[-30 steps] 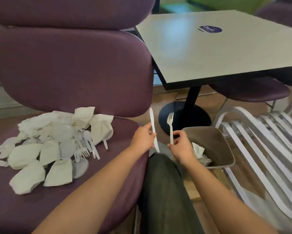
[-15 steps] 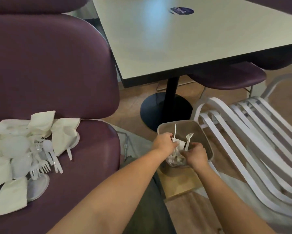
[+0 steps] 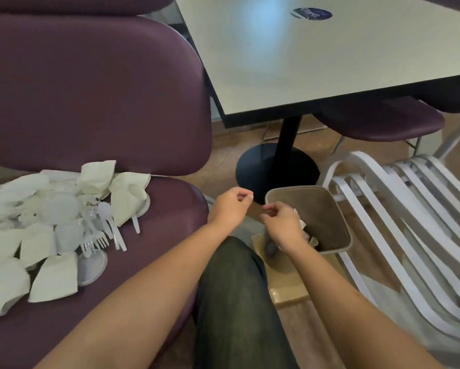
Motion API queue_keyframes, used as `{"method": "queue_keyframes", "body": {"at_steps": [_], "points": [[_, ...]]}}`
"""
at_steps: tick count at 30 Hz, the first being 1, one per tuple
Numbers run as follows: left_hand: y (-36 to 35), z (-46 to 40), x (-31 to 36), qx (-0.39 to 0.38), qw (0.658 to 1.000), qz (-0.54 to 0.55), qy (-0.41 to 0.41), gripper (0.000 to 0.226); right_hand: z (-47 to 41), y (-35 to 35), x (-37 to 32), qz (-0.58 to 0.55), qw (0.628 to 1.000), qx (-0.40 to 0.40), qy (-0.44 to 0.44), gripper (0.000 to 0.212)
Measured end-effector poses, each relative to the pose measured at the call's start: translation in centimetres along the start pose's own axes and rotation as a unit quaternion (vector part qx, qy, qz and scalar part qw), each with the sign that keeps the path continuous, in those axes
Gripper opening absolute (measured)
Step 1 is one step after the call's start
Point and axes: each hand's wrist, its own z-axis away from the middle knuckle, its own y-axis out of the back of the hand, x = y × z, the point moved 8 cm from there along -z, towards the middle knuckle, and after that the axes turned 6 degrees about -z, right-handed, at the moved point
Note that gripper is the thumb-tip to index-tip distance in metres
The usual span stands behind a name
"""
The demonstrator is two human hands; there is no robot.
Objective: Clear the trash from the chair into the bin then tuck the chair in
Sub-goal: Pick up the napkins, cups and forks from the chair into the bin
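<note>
Both hands are hovering at centre frame with nothing in them. The left hand (image 3: 230,209) is showing fingers (image 3: 243,195) loosely curled, tips near the thumb, gripping nothing. The right hand (image 3: 283,225) is sitting just over the near rim of the bin (image 3: 330,217), its fingers (image 3: 270,209) likewise loosely curled and holding nothing. The bin is standing on the floor right of centre, with crumpled paper showing inside.

The trash (image 3: 58,227) is lying in a heap on the seat of the purple chair (image 3: 149,262) at the left of the frame: napkins, clear lids, plastic forks and spoons. A dark trouser leg (image 3: 231,302) is occupying lower centre. A pale tabletop (image 3: 316,62) is filling the upper right on a black pedestal (image 3: 276,169). White slatted chairs (image 3: 410,222) are lying at the right.
</note>
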Motion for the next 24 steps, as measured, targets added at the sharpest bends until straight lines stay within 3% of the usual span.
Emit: {"method": "queue_keyframes", "body": {"at_steps": [8, 13, 19, 24], "points": [[10.1, 3.0, -9.3, 0.104, 0.991, 0.029, 0.079, 0.015, 2.9, -9.6, -7.7, -0.003, 0.994, -0.090, 0.056, 0.016], [15.5, 6.8, -14.1, 0.167, 0.975, -0.052, 0.139, 0.014, 4.8, -15.3, -9.3, 0.038, 0.990, -0.126, 0.058, 0.018], [19.0, 9.1, -20.0, 0.173, 0.949, -0.151, 0.217, 0.025, 6.0, -20.0, -10.7, 0.111, 0.979, -0.151, 0.080, 0.022], [19.8, 8.6, -20.8, 0.182, 0.944, -0.182, 0.205, 0.039, 5.8, -23.5, -11.9, 0.107, 0.974, -0.175, 0.093, 0.015]]}}
